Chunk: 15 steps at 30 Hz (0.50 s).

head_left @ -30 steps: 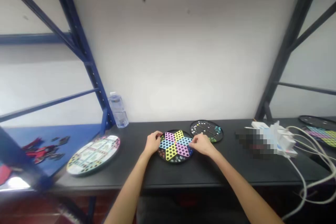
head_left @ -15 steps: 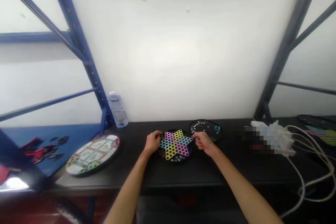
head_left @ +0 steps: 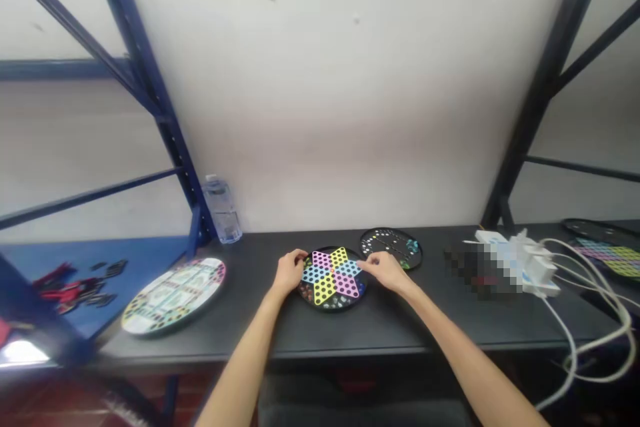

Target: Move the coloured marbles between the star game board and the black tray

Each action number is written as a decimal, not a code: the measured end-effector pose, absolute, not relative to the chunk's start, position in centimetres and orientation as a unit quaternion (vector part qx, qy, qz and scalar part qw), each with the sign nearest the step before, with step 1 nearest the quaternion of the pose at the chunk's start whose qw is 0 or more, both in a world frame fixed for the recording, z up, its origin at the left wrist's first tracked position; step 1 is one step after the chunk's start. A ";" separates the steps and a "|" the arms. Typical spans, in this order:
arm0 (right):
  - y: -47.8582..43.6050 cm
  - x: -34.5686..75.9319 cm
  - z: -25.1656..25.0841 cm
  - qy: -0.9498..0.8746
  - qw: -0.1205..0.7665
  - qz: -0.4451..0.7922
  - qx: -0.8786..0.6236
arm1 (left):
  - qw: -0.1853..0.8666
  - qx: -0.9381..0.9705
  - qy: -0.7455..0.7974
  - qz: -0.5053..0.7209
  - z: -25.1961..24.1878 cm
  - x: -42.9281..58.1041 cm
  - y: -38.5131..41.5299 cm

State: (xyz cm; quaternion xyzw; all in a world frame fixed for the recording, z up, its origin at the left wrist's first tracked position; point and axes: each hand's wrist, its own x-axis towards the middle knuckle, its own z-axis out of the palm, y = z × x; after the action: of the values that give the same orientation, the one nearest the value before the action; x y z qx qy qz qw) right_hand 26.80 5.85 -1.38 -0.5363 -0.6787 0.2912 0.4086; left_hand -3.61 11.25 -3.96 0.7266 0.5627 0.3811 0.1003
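A round Chinese checkers board [head_left: 325, 289] with a black rim lies on the black bench. Its star has yellow, pink and light-blue points full of holes, and small coloured pieces sit in the rim sections around it. My left hand [head_left: 289, 271] is closed on the board's left edge, thumb and fingers at the rim. Over the right light-blue point is my right hand [head_left: 385, 269], its fingertips pinched together at the holes. Whatever lies between those fingertips is hidden or too small to name. Behind my right hand rests a black round tray [head_left: 384, 245] with small white and teal pieces.
At left, a white oval-looking game board [head_left: 175, 295] lies on the bench [head_left: 240, 327]. A clear bottle [head_left: 223, 210] stands by the blue shelf post. To the right are a white power strip [head_left: 530, 263] with cables and another star board [head_left: 613, 257]. Red and black parts [head_left: 75, 290] lie far left.
My right hand has shifted slightly left, from beside the board's right edge onto the light-blue point, its fingers reaching forward more. My left hand stays at the left rim.
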 end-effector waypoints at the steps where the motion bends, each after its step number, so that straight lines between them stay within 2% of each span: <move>1: 5.6 26.8 -1.3 -0.706 0.383 0.254 -0.539 | 0.102 0.726 0.563 0.381 -4.0 -3.6 11.3; 4: 5.2 26.7 -1.4 -0.758 0.320 0.207 -0.529 | 0.107 0.723 0.565 0.382 -4.0 -3.7 11.2; 9: 5.6 26.3 -2.2 -0.783 0.284 0.207 -0.513 | 0.098 0.727 0.565 0.378 -3.7 -3.6 11.1; 12: 5.8 26.2 -2.1 -0.765 0.294 0.242 -0.519 | 0.100 0.727 0.568 0.374 -3.6 -3.5 11.1; 15: 5.6 26.1 -1.6 -0.706 0.352 0.327 -0.520 | 0.101 0.725 0.572 0.371 -3.5 -3.5 11.0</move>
State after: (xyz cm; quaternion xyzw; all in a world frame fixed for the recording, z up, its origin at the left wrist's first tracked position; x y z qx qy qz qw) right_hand 26.11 5.58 -1.58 -0.5198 -0.7064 0.3273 0.3516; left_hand -3.45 11.00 -3.54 0.7245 0.5724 0.3705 0.1006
